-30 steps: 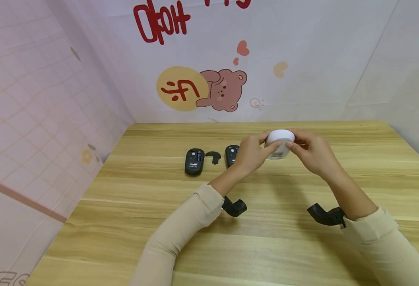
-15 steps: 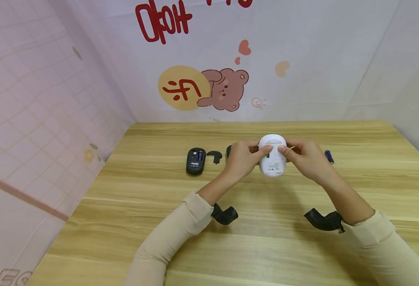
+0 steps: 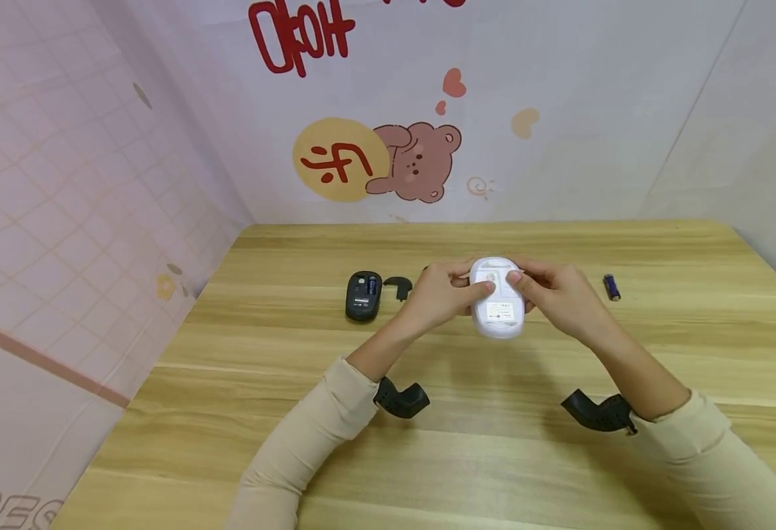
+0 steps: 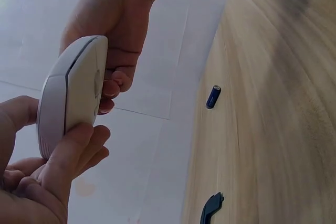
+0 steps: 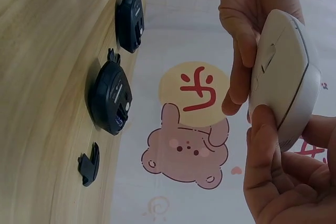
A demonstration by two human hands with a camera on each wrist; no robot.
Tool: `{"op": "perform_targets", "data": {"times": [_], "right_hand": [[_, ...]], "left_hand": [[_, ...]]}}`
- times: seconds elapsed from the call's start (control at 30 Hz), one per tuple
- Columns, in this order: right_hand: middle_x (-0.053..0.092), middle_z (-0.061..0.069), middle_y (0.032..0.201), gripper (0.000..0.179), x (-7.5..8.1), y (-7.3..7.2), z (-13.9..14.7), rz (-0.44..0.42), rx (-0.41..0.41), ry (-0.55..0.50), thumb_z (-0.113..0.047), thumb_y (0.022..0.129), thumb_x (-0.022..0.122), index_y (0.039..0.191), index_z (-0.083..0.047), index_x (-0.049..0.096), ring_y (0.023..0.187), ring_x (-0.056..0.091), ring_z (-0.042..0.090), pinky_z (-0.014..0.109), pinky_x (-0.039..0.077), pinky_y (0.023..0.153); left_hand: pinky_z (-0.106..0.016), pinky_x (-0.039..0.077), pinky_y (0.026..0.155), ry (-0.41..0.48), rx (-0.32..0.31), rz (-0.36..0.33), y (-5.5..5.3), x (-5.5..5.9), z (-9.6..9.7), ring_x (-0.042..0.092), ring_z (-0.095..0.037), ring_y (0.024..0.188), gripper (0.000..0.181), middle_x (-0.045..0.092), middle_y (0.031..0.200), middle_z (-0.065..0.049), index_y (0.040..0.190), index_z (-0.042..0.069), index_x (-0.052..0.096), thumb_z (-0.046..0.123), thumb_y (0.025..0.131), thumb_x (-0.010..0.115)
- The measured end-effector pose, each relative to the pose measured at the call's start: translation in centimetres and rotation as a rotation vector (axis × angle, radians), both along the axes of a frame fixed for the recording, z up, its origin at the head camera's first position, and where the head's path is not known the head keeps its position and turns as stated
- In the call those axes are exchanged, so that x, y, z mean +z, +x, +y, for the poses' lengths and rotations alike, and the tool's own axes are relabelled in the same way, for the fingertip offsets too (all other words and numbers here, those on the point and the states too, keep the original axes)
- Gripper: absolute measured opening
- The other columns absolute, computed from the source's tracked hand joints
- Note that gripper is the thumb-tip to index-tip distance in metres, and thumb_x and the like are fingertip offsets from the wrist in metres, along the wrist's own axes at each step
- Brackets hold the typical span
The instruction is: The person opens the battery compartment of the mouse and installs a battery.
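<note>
A white computer mouse is held up over the table, its underside with a label facing the head camera. My left hand grips its left side, thumb on the underside. On the opposite side my right hand grips it, thumb likewise on the underside. Both wrist views show the white mouse edge-on, with fingers of both hands around it. On the table left of my hands lies a black mouse, underside up, its battery compartment uncovered with a blue battery inside.
Beside the black mouse lies a black battery cover. A second black mouse and another cover show in the right wrist view. One loose blue battery lies on the wooden table at right. Printed cloth hangs behind.
The white mouse has come lower and left, turning from tilted to showing its whole underside. Both hands moved with it, and the loose battery at right came into view.
</note>
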State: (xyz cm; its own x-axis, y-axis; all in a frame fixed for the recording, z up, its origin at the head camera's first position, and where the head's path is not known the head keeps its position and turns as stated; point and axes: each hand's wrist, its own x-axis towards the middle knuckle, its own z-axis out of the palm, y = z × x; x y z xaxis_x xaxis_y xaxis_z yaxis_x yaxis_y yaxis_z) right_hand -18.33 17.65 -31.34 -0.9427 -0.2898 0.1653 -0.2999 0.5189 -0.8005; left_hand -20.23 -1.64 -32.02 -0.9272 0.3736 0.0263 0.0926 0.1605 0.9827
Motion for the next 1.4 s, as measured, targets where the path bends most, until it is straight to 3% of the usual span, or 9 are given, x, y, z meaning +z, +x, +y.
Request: {"op": "perform_targets", "data": {"times": [0.27,0.43,0.67,0.9,1.23,1.4], "right_hand": [[0.060,0.026,0.107,0.047,-0.3,0.1,0.0,-0.050,0.047,-0.066,-0.021,0.098,0.048,0.132,0.011,0.042,0.071,0.060,0.009,0.024,0.052,0.063],[0.056,0.022,0.114,0.047,-0.3,0.4,-0.2,-0.091,0.088,-0.120,-0.020,0.097,0.050,0.136,0.005,0.042,0.081,0.059,0.012,0.026,0.052,0.069],[0.051,0.020,0.127,0.048,0.1,1.0,-0.6,-0.087,0.095,-0.164,-0.020,0.096,0.053,0.138,-0.001,0.041,0.095,0.057,0.007,0.021,0.050,0.074],[0.057,0.024,0.115,0.045,0.3,1.4,-0.7,-0.027,0.059,-0.197,-0.018,0.096,0.053,0.133,0.006,0.044,0.085,0.059,0.005,0.020,0.051,0.069],[0.065,-0.006,0.097,0.040,0.5,1.5,-0.7,0.006,0.035,-0.252,-0.017,0.094,0.056,0.127,0.006,0.052,0.077,0.061,0.008,0.022,0.052,0.064],[0.065,-0.005,0.098,0.040,0.6,1.4,-0.8,0.002,0.027,-0.268,-0.017,0.093,0.057,0.126,0.006,0.053,0.077,0.062,0.008,0.023,0.052,0.064]], "left_hand": [[-0.033,0.055,0.066,-0.008,-0.010,-0.038,0.3,-0.1,-0.2,0.067,-0.014,0.076,0.047,0.068,0.098,-0.012,0.129,0.003,0.054,0.010,0.085,0.068],[-0.030,0.055,0.063,0.005,-0.001,-0.046,0.6,0.1,-0.3,0.067,-0.015,0.076,0.050,0.068,0.095,-0.011,0.131,0.003,0.052,0.010,0.085,0.068],[-0.029,0.055,0.064,-0.014,0.010,0.016,1.6,0.5,-0.6,0.066,-0.012,0.077,0.048,0.069,0.091,-0.008,0.131,0.008,0.053,0.012,0.085,0.068],[-0.026,0.055,0.063,0.005,0.017,0.066,2.3,0.9,-0.3,0.066,-0.011,0.078,0.050,0.068,0.094,-0.010,0.131,0.005,0.052,0.011,0.084,0.069],[-0.026,0.054,0.065,0.030,0.001,0.067,2.7,1.3,-0.4,0.065,-0.011,0.085,0.052,0.066,0.105,-0.011,0.133,0.006,0.049,0.010,0.085,0.068],[-0.025,0.054,0.065,0.025,0.009,0.078,2.8,1.5,-0.5,0.066,-0.011,0.084,0.051,0.067,0.104,-0.012,0.132,0.006,0.050,0.010,0.085,0.068]]}}
